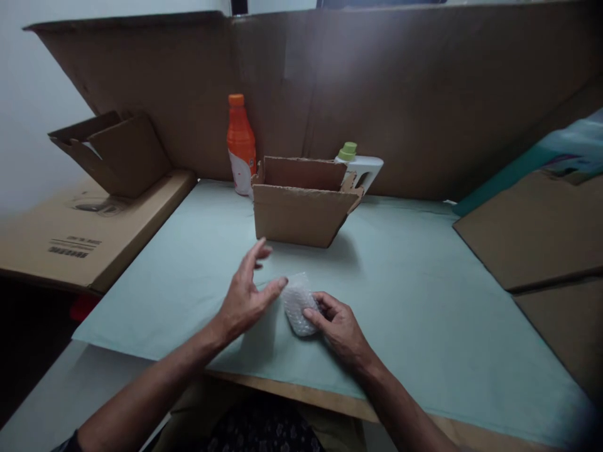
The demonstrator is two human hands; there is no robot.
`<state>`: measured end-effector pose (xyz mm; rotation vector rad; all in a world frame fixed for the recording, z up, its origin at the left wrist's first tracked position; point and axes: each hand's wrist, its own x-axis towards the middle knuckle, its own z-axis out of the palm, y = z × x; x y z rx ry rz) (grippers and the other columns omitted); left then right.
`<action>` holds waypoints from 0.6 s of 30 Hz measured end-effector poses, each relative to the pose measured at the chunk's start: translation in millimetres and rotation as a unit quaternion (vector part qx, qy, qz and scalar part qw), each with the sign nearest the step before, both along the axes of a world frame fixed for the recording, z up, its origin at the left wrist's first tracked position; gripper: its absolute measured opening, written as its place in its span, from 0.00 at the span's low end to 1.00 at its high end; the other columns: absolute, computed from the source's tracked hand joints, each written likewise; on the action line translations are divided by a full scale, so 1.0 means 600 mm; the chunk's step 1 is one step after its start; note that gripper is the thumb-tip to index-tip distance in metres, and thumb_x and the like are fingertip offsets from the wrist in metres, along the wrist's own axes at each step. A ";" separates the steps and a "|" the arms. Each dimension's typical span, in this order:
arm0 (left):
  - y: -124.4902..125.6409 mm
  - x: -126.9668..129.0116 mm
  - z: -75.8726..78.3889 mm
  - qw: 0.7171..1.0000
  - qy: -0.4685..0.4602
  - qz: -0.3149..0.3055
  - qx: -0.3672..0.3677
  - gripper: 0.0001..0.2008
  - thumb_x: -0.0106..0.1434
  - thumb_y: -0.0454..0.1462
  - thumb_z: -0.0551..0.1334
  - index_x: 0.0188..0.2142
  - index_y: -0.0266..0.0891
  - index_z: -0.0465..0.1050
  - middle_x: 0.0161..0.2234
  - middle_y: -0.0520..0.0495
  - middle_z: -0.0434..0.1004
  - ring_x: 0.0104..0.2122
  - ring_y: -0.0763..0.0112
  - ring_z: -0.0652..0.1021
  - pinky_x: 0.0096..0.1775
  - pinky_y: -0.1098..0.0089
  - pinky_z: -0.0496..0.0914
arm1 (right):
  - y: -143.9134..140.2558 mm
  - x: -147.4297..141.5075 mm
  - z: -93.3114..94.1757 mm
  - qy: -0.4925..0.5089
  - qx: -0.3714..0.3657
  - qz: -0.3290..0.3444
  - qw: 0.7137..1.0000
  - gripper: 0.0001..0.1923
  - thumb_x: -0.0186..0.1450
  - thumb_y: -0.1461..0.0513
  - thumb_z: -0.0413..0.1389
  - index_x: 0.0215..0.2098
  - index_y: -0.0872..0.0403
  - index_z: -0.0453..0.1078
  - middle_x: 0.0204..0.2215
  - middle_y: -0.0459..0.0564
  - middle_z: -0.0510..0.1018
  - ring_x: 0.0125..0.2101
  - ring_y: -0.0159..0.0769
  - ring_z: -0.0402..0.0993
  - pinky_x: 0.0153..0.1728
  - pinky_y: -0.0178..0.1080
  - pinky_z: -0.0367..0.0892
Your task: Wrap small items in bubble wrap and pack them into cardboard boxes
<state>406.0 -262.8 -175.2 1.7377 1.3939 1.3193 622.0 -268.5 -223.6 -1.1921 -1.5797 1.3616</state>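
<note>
Right hand (342, 326) pins the bubble-wrapped bundle (298, 307) on the worktop (414, 301), fingers curled on its end. Left hand (245, 298) hovers with spread fingers, thumb touching. Looks light, squashy, slippery; grip its sides.

A single head-worn camera looks forward and steeply down from just behind the near edge of the table (424, 301), close enough that both forearms enter from the bottom of the frame and the left hand (245, 298) and right hand (340, 326) sit low in the centre. It faces the table's far edge, where a small open cardboard box (301, 210) stands before a tall cardboard backdrop (424, 94) filling the upper frame. With only this view, nothing is shared with another.
</note>
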 end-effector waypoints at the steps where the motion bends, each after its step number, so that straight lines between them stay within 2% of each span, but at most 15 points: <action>1: 0.027 -0.005 0.022 0.995 0.065 0.020 0.070 0.33 0.66 0.43 0.63 0.67 0.42 0.55 0.60 0.36 0.70 0.59 0.54 0.71 0.58 0.51 0.67 | 0.001 0.002 -0.005 0.015 -0.012 -0.010 1.000 0.17 0.63 0.51 0.61 0.42 0.54 0.75 0.35 0.49 0.80 0.35 0.38 0.75 0.38 0.39 0.71; 3: 0.091 -0.010 0.065 0.966 0.189 0.042 0.174 0.31 0.66 0.39 0.61 0.67 0.41 0.57 0.63 0.37 0.68 0.64 0.53 0.66 0.63 0.49 0.61 | 0.003 0.007 -0.012 0.026 -0.021 -0.017 0.999 0.17 0.62 0.50 0.62 0.41 0.54 0.75 0.34 0.48 0.80 0.34 0.37 0.75 0.36 0.38 0.70; 5: 0.158 -0.012 0.098 0.934 0.283 0.051 0.213 0.32 0.62 0.34 0.62 0.65 0.36 0.60 0.63 0.36 0.68 0.67 0.51 0.61 0.66 0.48 0.56 | 0.002 0.008 -0.015 0.023 -0.020 -0.012 0.999 0.17 0.62 0.50 0.62 0.41 0.53 0.75 0.33 0.49 0.79 0.34 0.38 0.74 0.36 0.38 0.70; 6: 0.188 -0.012 0.110 0.923 0.317 0.053 0.211 0.31 0.60 0.32 0.62 0.63 0.35 0.63 0.61 0.36 0.70 0.67 0.49 0.62 0.66 0.48 0.54 | 0.001 0.008 -0.014 0.021 -0.019 -0.008 1.000 0.17 0.62 0.50 0.62 0.41 0.53 0.76 0.33 0.49 0.79 0.34 0.38 0.74 0.36 0.38 0.70; 8: 0.234 -0.012 0.122 0.911 0.364 0.051 0.186 0.23 0.58 0.30 0.61 0.55 0.37 0.72 0.52 0.38 0.78 0.61 0.49 0.69 0.64 0.45 0.55 | 0.000 0.007 -0.011 0.026 -0.021 -0.004 0.999 0.16 0.62 0.50 0.62 0.41 0.53 0.76 0.34 0.49 0.80 0.35 0.38 0.74 0.37 0.39 0.70; 10: 0.251 -0.013 0.124 0.905 0.390 0.042 0.165 0.14 0.60 0.30 0.58 0.43 0.40 0.77 0.42 0.42 0.81 0.50 0.52 0.76 0.62 0.44 0.57 | 0.000 0.008 -0.003 0.040 -0.025 0.002 0.999 0.16 0.61 0.51 0.62 0.40 0.53 0.76 0.34 0.49 0.80 0.34 0.38 0.75 0.37 0.39 0.70; 13: 0.220 -0.019 0.120 0.897 0.405 0.018 0.178 0.11 0.64 0.31 0.55 0.36 0.40 0.76 0.35 0.44 0.80 0.42 0.56 0.77 0.60 0.44 0.60 | -0.005 0.021 0.022 0.051 -0.029 0.036 0.998 0.16 0.60 0.50 0.63 0.38 0.53 0.77 0.32 0.48 0.80 0.33 0.38 0.76 0.36 0.38 0.70; 16: 0.142 -0.027 0.114 0.886 0.415 -0.004 0.206 0.11 0.67 0.31 0.54 0.36 0.40 0.76 0.34 0.45 0.80 0.38 0.60 0.76 0.60 0.45 0.60 | -0.024 0.057 0.069 0.024 0.012 0.086 0.996 0.16 0.60 0.48 0.64 0.36 0.50 0.79 0.30 0.49 0.81 0.31 0.40 0.77 0.33 0.39 0.71; 18: 0.083 -0.032 0.112 0.881 0.417 -0.017 0.222 0.12 0.68 0.30 0.53 0.36 0.40 0.75 0.34 0.46 0.80 0.36 0.63 0.76 0.61 0.47 0.60 | -0.043 0.092 0.110 -0.020 0.082 0.087 0.993 0.16 0.59 0.45 0.64 0.35 0.47 0.80 0.28 0.50 0.82 0.29 0.42 0.78 0.30 0.41 0.72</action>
